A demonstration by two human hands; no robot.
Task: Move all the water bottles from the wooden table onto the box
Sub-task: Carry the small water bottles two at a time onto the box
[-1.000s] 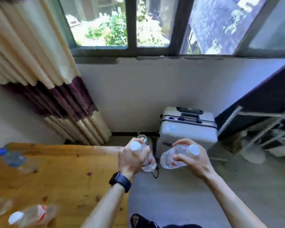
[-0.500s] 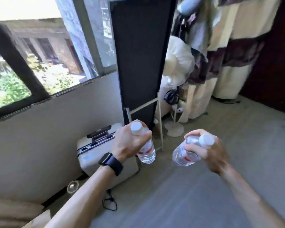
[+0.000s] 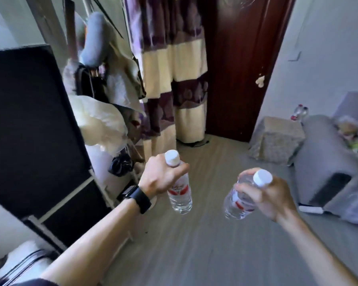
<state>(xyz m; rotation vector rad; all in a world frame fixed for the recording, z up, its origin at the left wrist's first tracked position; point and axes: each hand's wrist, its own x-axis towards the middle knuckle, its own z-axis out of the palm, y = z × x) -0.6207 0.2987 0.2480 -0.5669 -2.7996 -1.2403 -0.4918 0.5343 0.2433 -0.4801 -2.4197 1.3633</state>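
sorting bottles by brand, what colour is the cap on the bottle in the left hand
The cap is white; it shows best in the head view.

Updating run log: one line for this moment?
carry | left hand grips left bottle | right hand grips right bottle | both above floor

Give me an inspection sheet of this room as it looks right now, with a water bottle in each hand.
Surface: wooden table not in view; grey floor underfoot.
Job's things: left bottle hangs cap-up, right bottle is tilted; covered box stands ahead to the right, apart from both.
Clutter: hanging clothes, suitcase.
Hands: left hand and right hand each grip a bottle near its neck.
Cables: dark cable on the floor by the curtain.
Surroundings: dark red door, black panel, grey sofa.
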